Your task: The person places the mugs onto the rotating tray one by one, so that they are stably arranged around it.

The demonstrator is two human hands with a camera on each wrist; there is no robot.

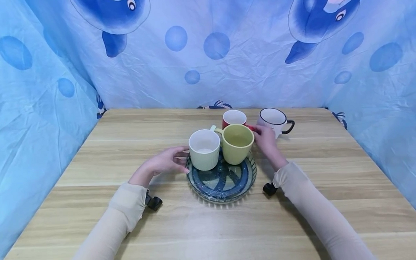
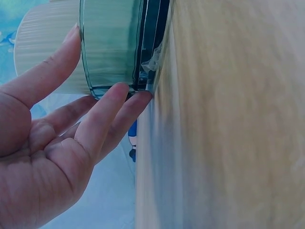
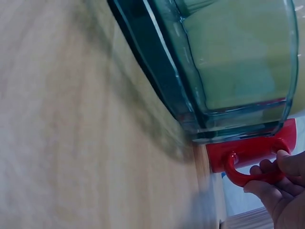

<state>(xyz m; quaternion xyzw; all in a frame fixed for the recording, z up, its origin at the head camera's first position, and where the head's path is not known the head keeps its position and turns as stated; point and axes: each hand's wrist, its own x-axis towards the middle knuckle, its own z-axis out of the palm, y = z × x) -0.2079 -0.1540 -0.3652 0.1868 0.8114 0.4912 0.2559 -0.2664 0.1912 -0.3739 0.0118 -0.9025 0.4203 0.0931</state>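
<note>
A round clear glass dish with a dark blue base stands mid-table. In its back half sit a white ribbed mug and a yellow-green mug, side by side. My left hand is at the dish's left side, thumb by the rim and fingertips right at the glass wall in the left wrist view. Behind the yellow-green mug is a red mug with a white inside, partly hidden. My right hand grips this red mug by its handle.
A white enamel-style mug with a black rim and black handle stands at the back right, just behind my right hand. The wooden table ends at a blue curtain printed with whales.
</note>
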